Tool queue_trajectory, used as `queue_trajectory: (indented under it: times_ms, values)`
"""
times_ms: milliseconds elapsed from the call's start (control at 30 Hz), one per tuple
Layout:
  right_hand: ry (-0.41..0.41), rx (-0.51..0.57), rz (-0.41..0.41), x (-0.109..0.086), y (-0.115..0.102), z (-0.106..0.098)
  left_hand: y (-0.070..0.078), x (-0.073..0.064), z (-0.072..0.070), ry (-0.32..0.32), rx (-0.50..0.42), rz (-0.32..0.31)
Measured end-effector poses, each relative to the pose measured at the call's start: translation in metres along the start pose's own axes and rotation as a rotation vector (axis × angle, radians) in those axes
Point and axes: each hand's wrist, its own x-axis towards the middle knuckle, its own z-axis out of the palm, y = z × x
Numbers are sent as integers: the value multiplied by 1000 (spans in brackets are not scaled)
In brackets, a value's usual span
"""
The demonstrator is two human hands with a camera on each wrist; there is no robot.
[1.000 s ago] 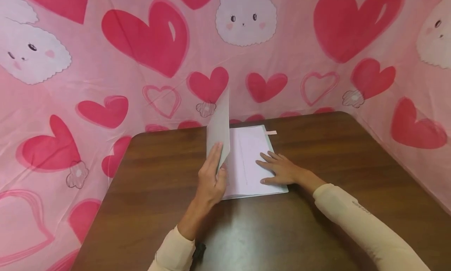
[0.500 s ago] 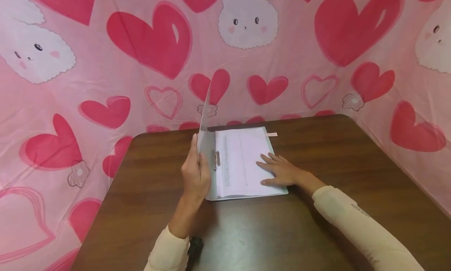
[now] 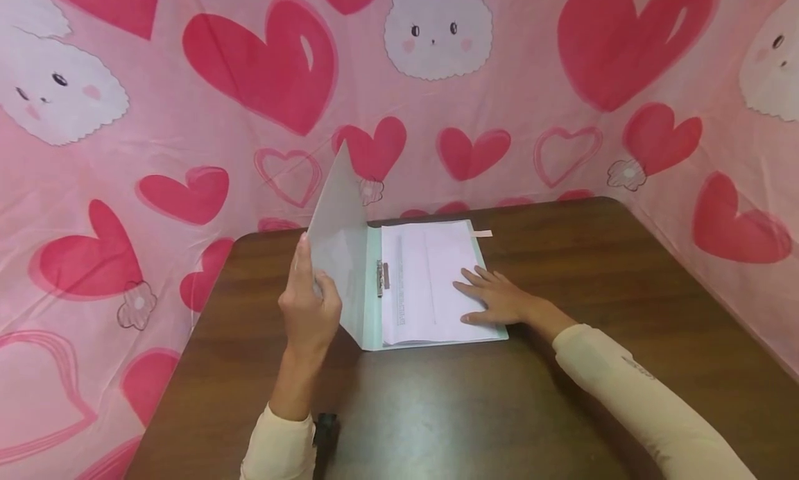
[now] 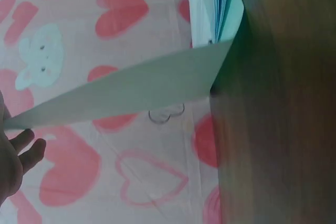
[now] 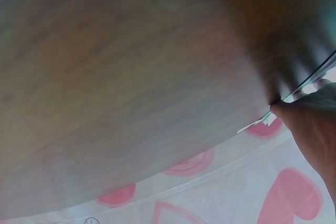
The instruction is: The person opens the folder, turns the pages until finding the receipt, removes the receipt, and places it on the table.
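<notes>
Head view: I have a pale green folder (image 3: 372, 331) lying on the desk (image 3: 262, 327), toward the far side, its cover (image 3: 337, 247) raised and leaning left. The left hand (image 3: 308, 306) has the cover's free edge between thumb and fingers; the left wrist view agrees, though how firmly they pinch I cannot tell. The right hand (image 3: 502, 302) lies with its fingers spread apart on the right side of the papers (image 3: 415, 286), clamping nothing that I can make out. A metal clip (image 3: 379, 279) sits at the papers' left margin; whether it is latched I cannot read from here. Risks noted: if the left fingers loosen, the cover could flop, since its steep lean gives it little support of its own. If the right hand lifts while the cover is pulled left, the folder may slide or tip, as that hand seems the only anchor. If it presses sideways, the papers could creep, crease or strain at the clip. A pale tab (image 3: 483, 234) projects rightward; a passing finger could bend it.
</notes>
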Motion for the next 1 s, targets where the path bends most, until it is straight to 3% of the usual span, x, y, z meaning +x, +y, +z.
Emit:
queue_trajectory:
  times_ms: [133, 367, 600, 700, 800, 1000]
  values:
    - [-4, 8, -1, 1, -1, 0, -9, 5, -8, 33, 64, 35]
    - [0, 8, -5, 3, 2, 2, -20, 8, -22, 58, 170, 29]
    - [-6, 23, 2, 3, 4, 1, -29, -2, -35, -62, 314, -53]
    - [-8, 28, -1, 2, 3, 1, -33, -7, -40, -84, 372, -86]
    - [-12, 21, 0, 2, 3, 1, -39, -10, -45, -68, 445, -89]
    - [-8, 18, 1, 3, 4, 0, -51, -16, -48, 65, 553, -46]
